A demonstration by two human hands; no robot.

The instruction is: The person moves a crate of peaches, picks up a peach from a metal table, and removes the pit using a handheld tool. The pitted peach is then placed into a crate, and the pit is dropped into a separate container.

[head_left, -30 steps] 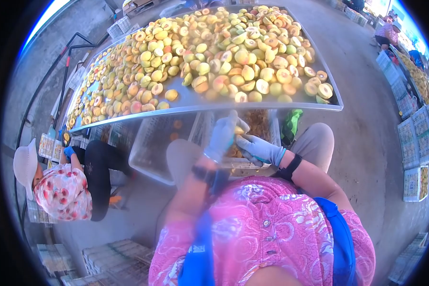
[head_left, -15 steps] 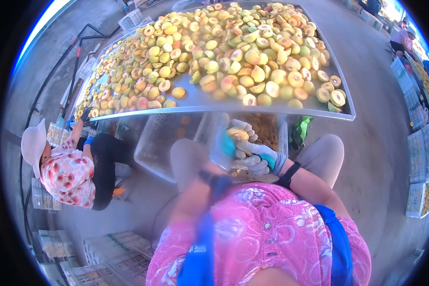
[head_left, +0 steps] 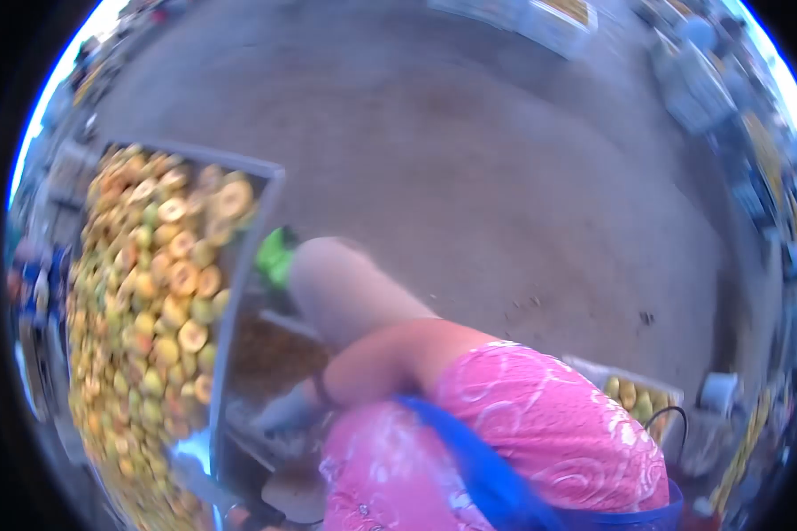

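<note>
My right hand (head_left: 285, 412), in a grey glove, is low beside the tray table's near edge, by the container of brownish pieces (head_left: 279, 354). Motion blur smears its fingers. At the lower left, my left hand (head_left: 205, 483) reaches over the rim of the metal tray table (head_left: 276, 177), close to the fruit; it is blurred too, and I cannot tell what it holds. Halved yellow-orange fruit, like peaches or apricots (head_left: 173, 305), lies heaped on the table, several cut faces up with brown centres.
A bright green item (head_left: 276, 257) lies beside my knee (head_left: 354, 283). Behind my right side stands a crate of yellow fruit (head_left: 633, 398) near a pale bucket (head_left: 719, 391). More crates (head_left: 695, 84) line the far right, and a white crate (head_left: 553, 26) is at the top.
My view has swung right, so the table now sits at the left. My hands, together over the crate before, are apart, with the left one over the table's edge.
</note>
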